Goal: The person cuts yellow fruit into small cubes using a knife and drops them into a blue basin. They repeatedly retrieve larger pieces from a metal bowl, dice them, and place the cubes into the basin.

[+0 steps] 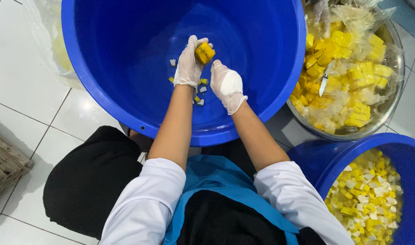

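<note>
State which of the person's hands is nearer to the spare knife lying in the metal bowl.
The right hand is nearer. It works over the blue tub, on the side toward the spare knife in the metal bowl; the left hand, holding the yellow block, is farther off.

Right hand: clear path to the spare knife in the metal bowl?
Probably yes. The knife lies exposed on the yellow blocks in the metal bowl, uncovered. But the right hand is busy cutting over the blue tub, whose rim stands between.
</note>
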